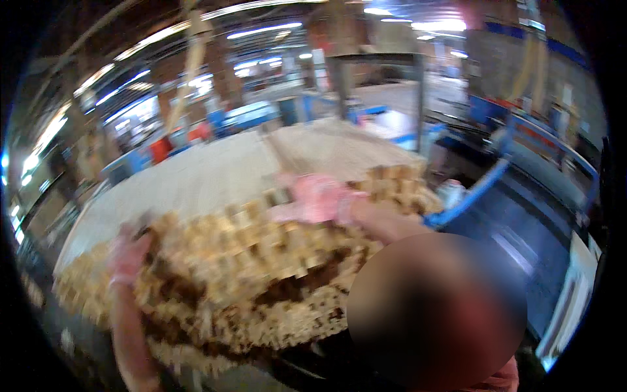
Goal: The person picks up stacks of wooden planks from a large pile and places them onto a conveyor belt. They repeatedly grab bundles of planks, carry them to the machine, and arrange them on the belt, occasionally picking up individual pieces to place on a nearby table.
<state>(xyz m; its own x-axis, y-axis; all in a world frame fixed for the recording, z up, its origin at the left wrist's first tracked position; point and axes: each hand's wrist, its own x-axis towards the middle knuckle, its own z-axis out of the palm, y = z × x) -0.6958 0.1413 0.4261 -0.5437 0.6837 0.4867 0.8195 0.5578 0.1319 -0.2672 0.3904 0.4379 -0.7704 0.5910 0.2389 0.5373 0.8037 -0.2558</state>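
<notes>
A large stack of pale wooden strips (pixel 241 261) fills the middle, with the cut ends facing me and dark gaps between some rows. My left hand (pixel 129 255), in a pinkish glove, is against the strip ends at the left; motion blur smears its fingers. Farther right, my right hand (pixel 319 199) wears a pink glove and lies over the upper edge of the strips, with thumb and fingers apart. Its forearm runs back behind a blurred oval patch, which hides the lower right.
The stack's long pale top (pixel 196 166) stretches away from me. To the right stands a machine with a dark bed (pixel 522 242) and blue frame edges. A dark metal frame (pixel 418 104) rises behind the stack. Blue and red objects line its far side.
</notes>
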